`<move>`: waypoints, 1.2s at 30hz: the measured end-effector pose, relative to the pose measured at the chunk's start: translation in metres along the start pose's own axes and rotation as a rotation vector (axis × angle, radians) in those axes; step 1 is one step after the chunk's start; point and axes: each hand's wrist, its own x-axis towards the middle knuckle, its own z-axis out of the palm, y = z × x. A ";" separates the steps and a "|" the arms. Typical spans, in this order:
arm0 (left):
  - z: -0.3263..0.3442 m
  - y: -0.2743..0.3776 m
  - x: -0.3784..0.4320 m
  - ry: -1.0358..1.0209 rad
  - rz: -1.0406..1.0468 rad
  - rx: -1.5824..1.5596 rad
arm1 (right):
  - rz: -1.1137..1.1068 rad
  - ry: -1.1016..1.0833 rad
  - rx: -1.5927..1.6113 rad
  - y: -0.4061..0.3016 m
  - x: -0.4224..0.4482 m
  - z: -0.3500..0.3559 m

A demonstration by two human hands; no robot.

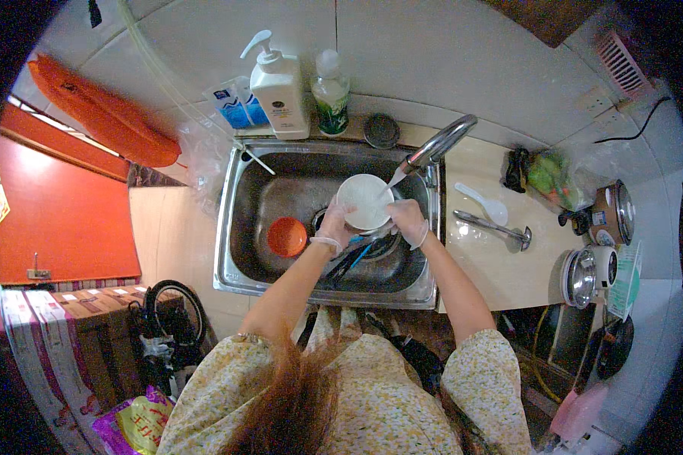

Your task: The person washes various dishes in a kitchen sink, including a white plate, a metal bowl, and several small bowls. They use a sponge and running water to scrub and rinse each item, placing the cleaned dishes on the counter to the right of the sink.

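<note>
A white bowl (364,199) is held between my two hands over the stainless steel sink (282,159). Water runs into it from the curved metal faucet (441,141). My left hand (336,224), in a clear glove, grips the bowl's left side. On the right rim, my right hand (408,220), gloved likewise, holds on with bent fingers. An orange bowl (287,236) rests on the sink floor to the left. Beneath my hands lie dark utensils with blue parts (360,256), partly hidden by the bowl and my wrists.
Behind the sink stand a white pump bottle (282,99), a green-labelled plastic bottle (330,96) and a dark round lid (381,131). A white spoon (482,203) and a metal ladle (492,228) lie on the right counter (523,278), near a bag of vegetables (552,176).
</note>
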 end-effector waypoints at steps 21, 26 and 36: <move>-0.002 0.012 0.010 0.023 0.464 0.715 | -0.412 -0.004 -0.894 -0.035 -0.033 0.052; 0.003 0.015 0.007 -0.070 0.456 0.727 | -0.346 -0.185 -0.417 -0.049 -0.034 0.051; -0.007 0.017 0.024 -0.059 0.279 0.586 | -0.401 -0.151 -0.715 0.002 -0.008 0.049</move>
